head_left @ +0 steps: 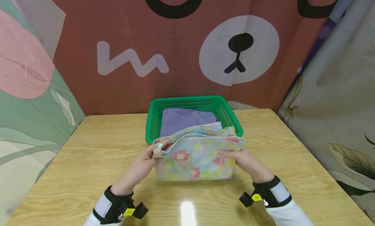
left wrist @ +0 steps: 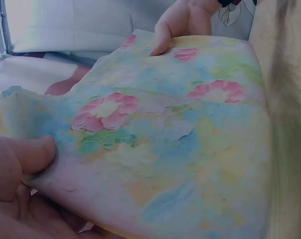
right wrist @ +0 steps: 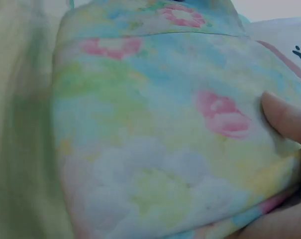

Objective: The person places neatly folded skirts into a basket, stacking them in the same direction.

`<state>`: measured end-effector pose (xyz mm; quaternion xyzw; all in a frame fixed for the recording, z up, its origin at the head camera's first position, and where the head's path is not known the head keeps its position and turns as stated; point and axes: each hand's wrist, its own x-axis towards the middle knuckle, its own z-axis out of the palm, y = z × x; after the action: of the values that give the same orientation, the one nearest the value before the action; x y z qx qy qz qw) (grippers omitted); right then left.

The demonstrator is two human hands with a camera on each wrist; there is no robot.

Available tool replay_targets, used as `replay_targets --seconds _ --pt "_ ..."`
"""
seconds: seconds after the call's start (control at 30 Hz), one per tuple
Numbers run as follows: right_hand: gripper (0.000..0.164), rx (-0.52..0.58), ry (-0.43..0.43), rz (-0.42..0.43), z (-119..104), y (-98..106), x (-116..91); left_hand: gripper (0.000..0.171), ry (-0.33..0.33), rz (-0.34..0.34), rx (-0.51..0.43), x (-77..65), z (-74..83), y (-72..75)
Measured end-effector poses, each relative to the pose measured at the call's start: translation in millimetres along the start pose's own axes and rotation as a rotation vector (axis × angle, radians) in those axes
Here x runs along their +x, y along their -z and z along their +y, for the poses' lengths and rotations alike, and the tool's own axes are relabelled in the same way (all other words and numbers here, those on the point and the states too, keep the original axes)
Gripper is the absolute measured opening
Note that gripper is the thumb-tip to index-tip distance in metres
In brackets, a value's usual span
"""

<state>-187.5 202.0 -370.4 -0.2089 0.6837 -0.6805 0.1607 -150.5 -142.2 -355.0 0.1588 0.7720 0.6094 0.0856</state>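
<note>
A folded floral cloth (head_left: 202, 159), pastel with pink flowers, is held upright above the table in front of the basket. My left hand (head_left: 146, 159) grips its left side, thumb on the near face and fingers behind. On the right side my right hand (head_left: 244, 159) pinches it the same way, as the right wrist view shows with the thumb (right wrist: 287, 117) on the cloth. Several folded layers show along the top edge. Behind it stands a green plastic basket (head_left: 150, 121) with a folded purple cloth (head_left: 184, 118) inside; the floral cloth hides the basket's front.
The wooden table (head_left: 111, 148) reaches around the basket on both sides. A brown curtain with a bear face (head_left: 126, 92) hangs right behind the table's back edge. Patterned curtains (head_left: 331, 99) stand along the sides.
</note>
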Motion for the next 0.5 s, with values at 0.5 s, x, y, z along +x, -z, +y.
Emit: replay_targets --seconds 0.5 --pt "0.027 -0.215 0.160 0.250 -43.1 6.8 36.4 0.056 -0.113 0.201 0.027 35.0 28.1 8.5"
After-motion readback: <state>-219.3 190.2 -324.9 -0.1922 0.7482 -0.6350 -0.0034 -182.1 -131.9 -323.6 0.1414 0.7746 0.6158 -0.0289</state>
